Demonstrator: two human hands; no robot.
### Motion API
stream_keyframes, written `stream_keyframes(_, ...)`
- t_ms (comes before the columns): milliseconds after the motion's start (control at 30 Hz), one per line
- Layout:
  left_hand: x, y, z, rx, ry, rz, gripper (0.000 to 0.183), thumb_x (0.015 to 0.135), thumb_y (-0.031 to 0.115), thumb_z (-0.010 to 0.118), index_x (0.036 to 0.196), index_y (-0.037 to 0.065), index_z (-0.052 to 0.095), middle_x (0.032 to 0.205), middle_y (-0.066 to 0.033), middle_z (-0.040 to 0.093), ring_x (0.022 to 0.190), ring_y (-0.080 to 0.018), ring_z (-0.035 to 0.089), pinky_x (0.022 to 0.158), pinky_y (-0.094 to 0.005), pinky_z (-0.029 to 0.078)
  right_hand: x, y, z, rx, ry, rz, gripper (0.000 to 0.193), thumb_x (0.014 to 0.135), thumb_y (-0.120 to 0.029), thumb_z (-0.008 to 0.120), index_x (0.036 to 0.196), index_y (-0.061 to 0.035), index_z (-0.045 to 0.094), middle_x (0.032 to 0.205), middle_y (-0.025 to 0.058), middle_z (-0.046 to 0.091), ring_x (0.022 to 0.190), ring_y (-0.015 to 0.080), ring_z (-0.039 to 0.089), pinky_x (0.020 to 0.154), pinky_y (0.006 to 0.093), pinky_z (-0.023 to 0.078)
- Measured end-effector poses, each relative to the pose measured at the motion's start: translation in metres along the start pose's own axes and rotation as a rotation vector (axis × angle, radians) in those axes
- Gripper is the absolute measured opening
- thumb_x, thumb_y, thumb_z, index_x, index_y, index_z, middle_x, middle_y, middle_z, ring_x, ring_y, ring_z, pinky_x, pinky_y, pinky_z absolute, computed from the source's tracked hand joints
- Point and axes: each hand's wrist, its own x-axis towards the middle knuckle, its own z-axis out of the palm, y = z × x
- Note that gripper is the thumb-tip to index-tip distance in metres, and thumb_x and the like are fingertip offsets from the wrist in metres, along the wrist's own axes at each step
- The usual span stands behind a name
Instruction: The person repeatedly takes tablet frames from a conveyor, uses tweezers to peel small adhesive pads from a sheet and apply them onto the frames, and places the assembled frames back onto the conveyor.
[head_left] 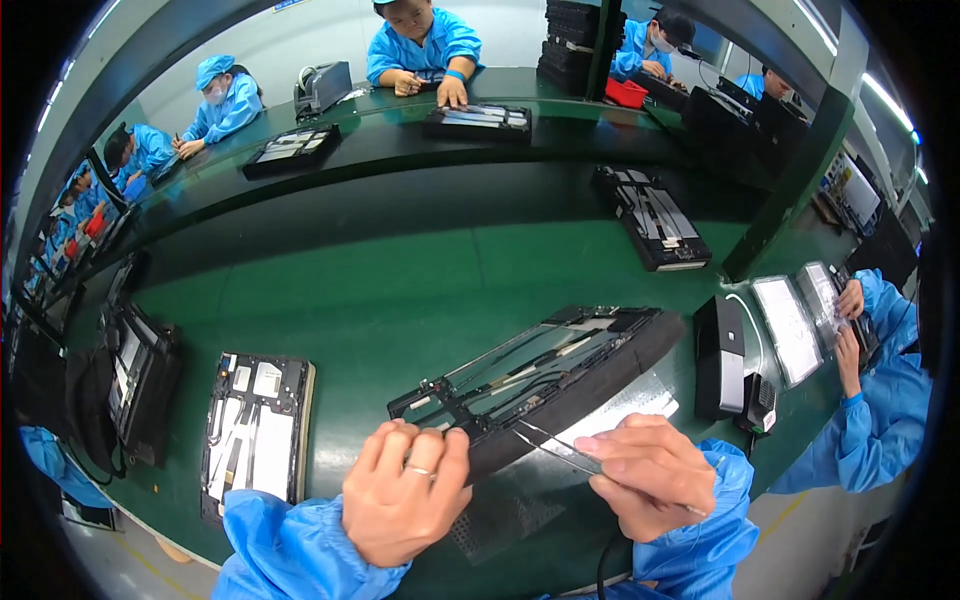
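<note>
An opened tablet-like device (530,372) with a black frame, pale inner panels and thin dark cables sits tilted on a thick black foam block (590,395) in front of me. My left hand (405,490), a ring on one finger, is closed over its near left corner. In my right hand (655,475) I pinch a pair of metal tweezers (562,450). Their tips point at the device's near edge; whether they touch it I cannot tell. Beneath the foam's right side shows a pale, shiny sheet (640,395), partly covered by my right hand.
Another opened device (258,430) lies left of my hands, and one (655,220) lies at the far right. A black-and-silver box (718,358) stands right, beside clear trays (787,328) and a co-worker's hands (848,335). More people work across the green bench (350,300).
</note>
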Motion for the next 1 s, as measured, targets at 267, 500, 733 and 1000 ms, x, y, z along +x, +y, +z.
stream_keyframes(267, 0.035, -0.040, -0.009, 0.250, 0.042, 0.065, 0.023, 0.053, 0.010, 0.061, 0.071, 0.002, 0.049, 0.071, -0.0092, 0.044, 0.063, -0.0208, 0.044, 0.054, -0.0330, 0.036, -0.013, 0.010, -0.011, 0.110, 0.098, 0.176, 0.027, 0.058, 0.008, 0.069, 0.082, 0.0038, 0.057, 0.083, 0.0172, 0.063, 0.069, 0.0251, 0.060, 0.065, 0.0328, 0.047)
stream_keyframes(500, 0.066, -0.149, 0.052, 0.850, -0.061, -0.109, 0.030, 0.055, 0.006, 0.063, 0.082, 0.003, 0.049, 0.086, -0.0115, 0.047, 0.077, -0.0243, 0.046, 0.062, -0.0338, 0.038, -0.040, 0.027, 0.004, 0.224, 0.181, 0.387, 0.018, 0.062, 0.010, 0.064, 0.079, 0.0057, 0.059, 0.077, 0.0160, 0.062, 0.063, 0.0232, 0.058, 0.061, 0.0311, 0.046)
stream_keyframes(733, 0.079, -0.169, 0.130, 0.397, -0.174, -0.536, 0.052, 0.067, 0.043, 0.065, 0.094, 0.002, 0.047, 0.093, -0.0132, 0.048, 0.086, -0.0295, 0.051, 0.069, -0.0404, 0.045, -0.041, 0.037, 0.023, 0.323, 0.176, 0.704, 0.011, 0.066, 0.006, 0.063, 0.077, 0.0075, 0.061, 0.074, 0.0139, 0.062, 0.064, 0.0195, 0.057, 0.061, 0.0269, 0.045)
stream_keyframes(1000, 0.015, -0.052, 0.054, -0.051, -0.414, 0.077, 0.047, 0.068, 0.033, 0.065, 0.107, 0.009, 0.052, 0.113, -0.0149, 0.046, 0.107, -0.0330, 0.042, 0.092, -0.0496, 0.031, -0.049, 0.039, 0.036, 0.484, 0.133, 0.854, 0.011, 0.068, 0.004, 0.064, 0.078, 0.0072, 0.061, 0.075, 0.0131, 0.062, 0.065, 0.0171, 0.058, 0.060, 0.0252, 0.045)
